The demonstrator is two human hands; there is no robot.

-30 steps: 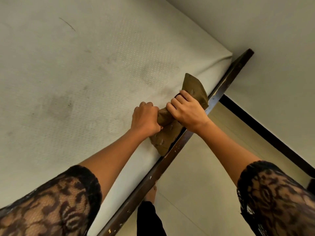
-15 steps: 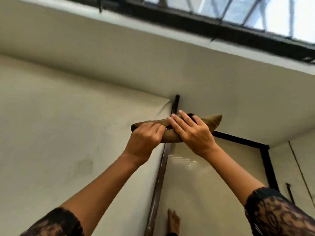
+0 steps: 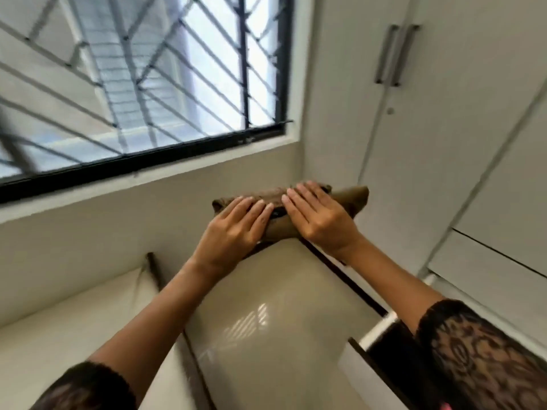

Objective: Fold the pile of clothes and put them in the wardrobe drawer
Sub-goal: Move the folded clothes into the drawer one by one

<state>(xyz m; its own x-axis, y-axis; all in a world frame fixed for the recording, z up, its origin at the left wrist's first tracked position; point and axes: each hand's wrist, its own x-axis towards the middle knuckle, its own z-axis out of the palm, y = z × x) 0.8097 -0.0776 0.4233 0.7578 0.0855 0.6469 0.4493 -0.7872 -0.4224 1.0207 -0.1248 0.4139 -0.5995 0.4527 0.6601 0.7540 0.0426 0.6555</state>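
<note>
Aloft, left hand (image 3: 233, 232) and right hand (image 3: 321, 221) gripping folded brown garment (image 3: 355, 199), barred window (image 3: 154, 84), wardrobe (image 3: 473, 128), open drawer (image 3: 365, 377), glossy floor (image 3: 266, 285)

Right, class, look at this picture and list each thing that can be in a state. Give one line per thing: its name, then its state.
Folded brown garment: folded, held in the air between both hands.
Left hand: holds the garment, fingers lying over its top.
Right hand: holds the garment the same way.
Wardrobe drawer: pulled open.
Wardrobe doors: shut.
</note>
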